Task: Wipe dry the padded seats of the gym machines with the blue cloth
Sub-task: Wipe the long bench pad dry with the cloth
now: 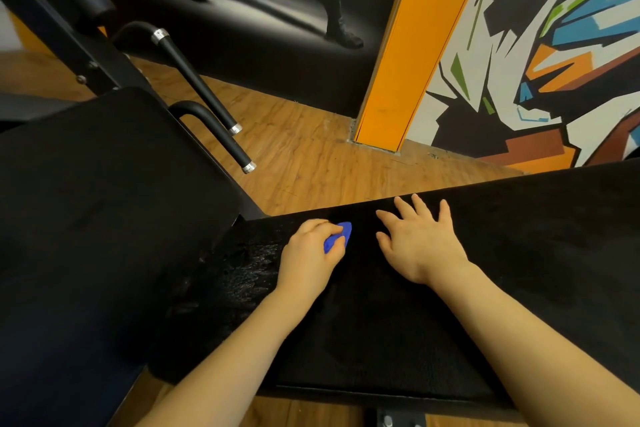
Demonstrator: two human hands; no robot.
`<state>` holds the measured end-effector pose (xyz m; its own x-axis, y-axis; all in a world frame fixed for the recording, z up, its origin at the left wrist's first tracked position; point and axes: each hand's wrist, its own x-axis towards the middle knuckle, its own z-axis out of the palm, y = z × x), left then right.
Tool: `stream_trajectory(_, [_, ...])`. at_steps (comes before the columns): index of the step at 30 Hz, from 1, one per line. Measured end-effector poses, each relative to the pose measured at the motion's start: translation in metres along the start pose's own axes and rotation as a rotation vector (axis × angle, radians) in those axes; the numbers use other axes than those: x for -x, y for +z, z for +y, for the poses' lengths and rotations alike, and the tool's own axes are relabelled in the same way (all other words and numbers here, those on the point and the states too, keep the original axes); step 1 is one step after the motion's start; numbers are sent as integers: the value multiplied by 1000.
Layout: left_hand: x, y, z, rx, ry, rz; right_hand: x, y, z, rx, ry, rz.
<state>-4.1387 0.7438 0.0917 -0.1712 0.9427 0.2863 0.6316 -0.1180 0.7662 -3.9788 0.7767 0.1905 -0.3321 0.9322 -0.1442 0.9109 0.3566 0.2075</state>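
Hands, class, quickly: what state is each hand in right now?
Left hand: curled round the blue cloth, pressing it on the padded seat.
Right hand: open, fingers spread flat on the seat.

A gym: black padded seats (104, 204) on steel machine frames, rubber-sleeved handlebars (204, 90), wood-look floor (311, 156), a bold graffiti mural (540, 55) and an orange pillar (412, 45).
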Motion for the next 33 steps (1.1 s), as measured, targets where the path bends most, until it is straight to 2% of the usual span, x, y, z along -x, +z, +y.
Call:
stream_trajectory(7, [24, -5, -7, -8, 0, -71, 1, 2, 0, -45, -111, -17])
stream_trajectory(13, [-17, 3, -8, 69, -25, 26, -1, 2, -1, -21, -105, -14])
stream_trajectory(15, [-37, 9, -7, 62, -40, 12, -1, 2, -1, -17, -100, -13])
stream_trajectory(17, [-50, 17, -8, -47, -51, -34, -2, 3, 0, -11, -99, -19])
stream_trajectory(19, [-54, 20, -9, -232, 12, -8, -3, 4, 0, -3, -96, -30])
stream_trajectory(21, [-52, 19, -10, -313, 91, -8, -4, 5, 0, 8, -92, -41])
stream_trajectory(25, [-51, 13, -19, -255, 147, -85, -8, 4, -2, 12, -77, -60])
stream_trajectory(29, [-54, 6, -30, -100, 164, -249, -10, 3, -7, 34, -43, -88])
stream_trajectory(33, [-63, 8, -36, -32, 169, -259, -14, 7, -17, 97, 9, -111])
